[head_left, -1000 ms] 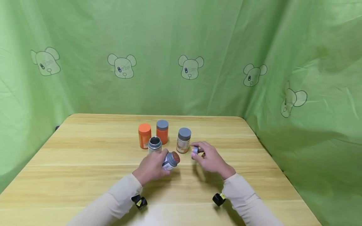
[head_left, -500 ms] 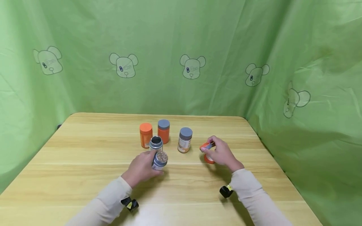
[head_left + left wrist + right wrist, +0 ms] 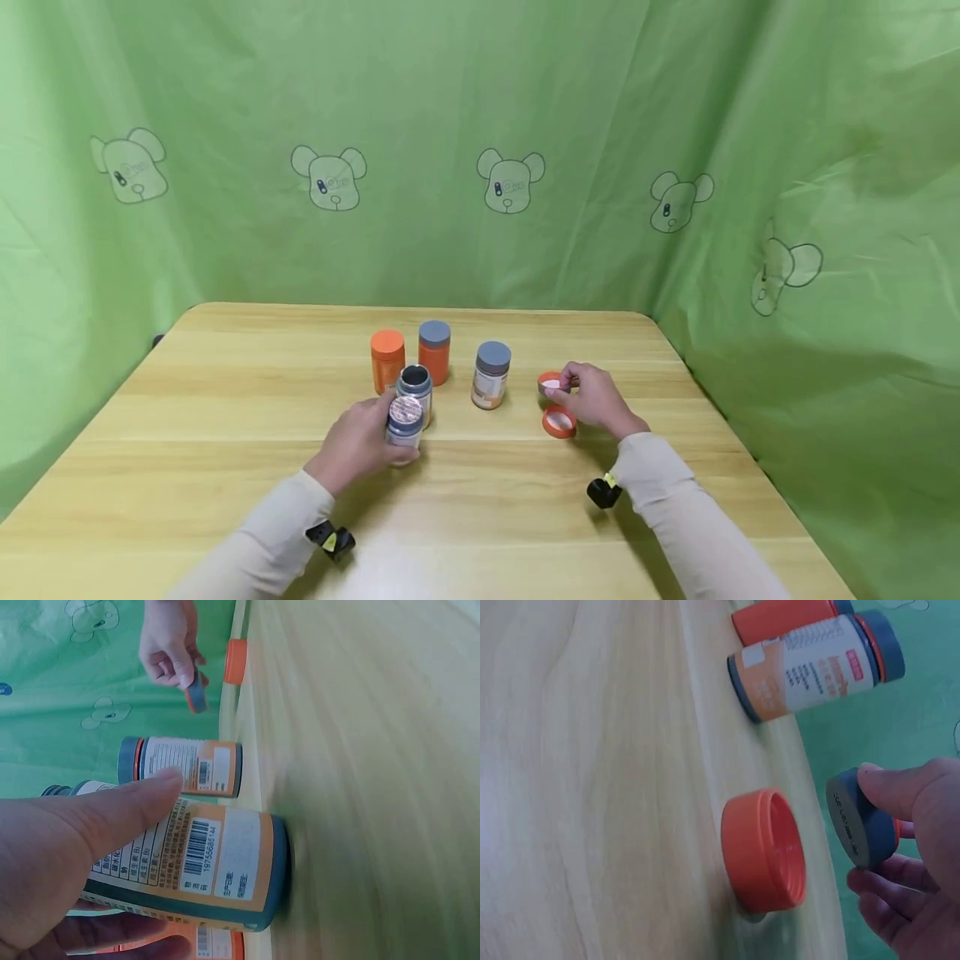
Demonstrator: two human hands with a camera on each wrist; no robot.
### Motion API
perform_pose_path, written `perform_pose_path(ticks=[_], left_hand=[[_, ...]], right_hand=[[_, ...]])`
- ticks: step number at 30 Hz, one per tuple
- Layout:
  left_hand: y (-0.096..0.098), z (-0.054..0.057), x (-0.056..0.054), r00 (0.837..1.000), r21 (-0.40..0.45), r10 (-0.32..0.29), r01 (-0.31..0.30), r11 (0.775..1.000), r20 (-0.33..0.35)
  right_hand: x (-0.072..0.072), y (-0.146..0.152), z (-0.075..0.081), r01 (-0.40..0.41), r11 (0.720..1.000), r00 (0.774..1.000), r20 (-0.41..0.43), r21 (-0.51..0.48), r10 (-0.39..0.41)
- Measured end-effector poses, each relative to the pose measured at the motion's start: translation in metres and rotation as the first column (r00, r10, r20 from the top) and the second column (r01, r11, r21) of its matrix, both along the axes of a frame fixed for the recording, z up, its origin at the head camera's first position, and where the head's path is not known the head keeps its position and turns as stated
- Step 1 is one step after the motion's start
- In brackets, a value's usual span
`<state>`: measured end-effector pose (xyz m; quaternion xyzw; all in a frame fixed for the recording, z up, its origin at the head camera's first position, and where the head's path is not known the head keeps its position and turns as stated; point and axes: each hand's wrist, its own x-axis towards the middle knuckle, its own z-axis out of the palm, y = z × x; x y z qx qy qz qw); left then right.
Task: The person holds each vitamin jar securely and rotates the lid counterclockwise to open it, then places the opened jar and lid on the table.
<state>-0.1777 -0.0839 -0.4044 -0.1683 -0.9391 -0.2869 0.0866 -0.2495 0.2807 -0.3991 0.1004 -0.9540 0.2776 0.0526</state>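
My left hand [image 3: 356, 442] grips an uncapped jar [image 3: 405, 429], foil seal facing up. In the left wrist view, my thumb lies across the jar's label [image 3: 199, 851], and its base is right at the tabletop. Behind it stands another uncapped jar [image 3: 418, 392] with a dark open mouth. My right hand [image 3: 597, 400] pinches a grey lid [image 3: 859, 817] with an orange inner rim between thumb and fingers, its white inside facing up in the head view. Just in front, an orange lid [image 3: 559, 422] lies on the table, hollow side up.
Several capped jars stand further back: an orange-lidded orange jar [image 3: 387, 360], a grey-lidded orange jar [image 3: 434, 353] and a grey-lidded jar with a white label [image 3: 491, 377]. The wooden table [image 3: 247, 400] ends at a green curtain [image 3: 420, 242].
My left hand has moved left with the jar, turning it from tilted to upright. My right hand has carried the grey lid right, beside the orange lid, and turned its inside up.
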Motion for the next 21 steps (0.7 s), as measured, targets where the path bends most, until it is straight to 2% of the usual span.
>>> perform_pose_path(ticks=[5,12,21], left_hand=[[-0.006,0.001,-0.004,1.000,-0.004,0.031,-0.031,1.000,0.006],[-0.013,-0.002,-0.006,0.994,0.007,0.078,-0.079,0.997,0.074],[-0.016,0.005,-0.013,0.993,0.005,0.100,-0.100,0.995,0.070]], right_hand=[[-0.005,0.002,-0.004,0.008,0.999,1.000,0.005,0.043,-0.009],[-0.008,0.001,-0.010,-0.009,0.997,0.998,0.066,0.071,0.004],[-0.015,0.003,-0.010,0.011,0.995,0.996,0.089,0.098,-0.020]])
